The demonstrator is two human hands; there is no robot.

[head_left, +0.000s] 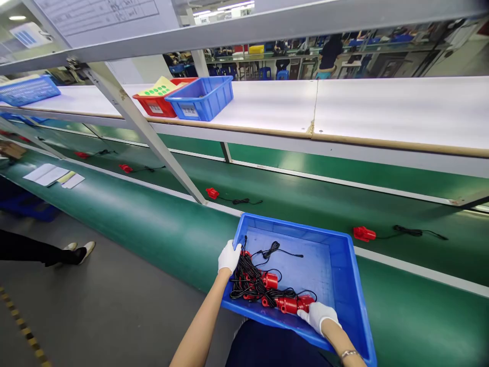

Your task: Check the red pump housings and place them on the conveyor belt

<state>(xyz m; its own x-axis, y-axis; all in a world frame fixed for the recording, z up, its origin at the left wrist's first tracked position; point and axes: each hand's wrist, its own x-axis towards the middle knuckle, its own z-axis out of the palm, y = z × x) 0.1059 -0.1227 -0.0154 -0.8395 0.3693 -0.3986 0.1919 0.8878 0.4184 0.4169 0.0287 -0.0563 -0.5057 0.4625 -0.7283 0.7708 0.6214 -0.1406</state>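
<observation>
A blue plastic bin (331, 265) stands at the near edge of the green bench, tilted toward me. In its near left part lies a tangled pile of red plastic devices (270, 280) with bundled black cables (250, 278). My left hand (229, 256), in a white glove, is closed on the bin's left rim. Inside the bin, at the near side, my white-gloved right hand (320, 317) has its fingers closed round a red device with a black cable (305, 302). Part of that device is hidden by the fingers.
Behind the bin, single red devices (364, 234) with cables lie spaced along the green belt (305, 204). Above runs a white shelf (267, 107) with a blue box (206, 99) and a red box (155, 106). A metal post (153, 137) rises left. Papers (53, 175) and a person's legs (38, 250) are farther left.
</observation>
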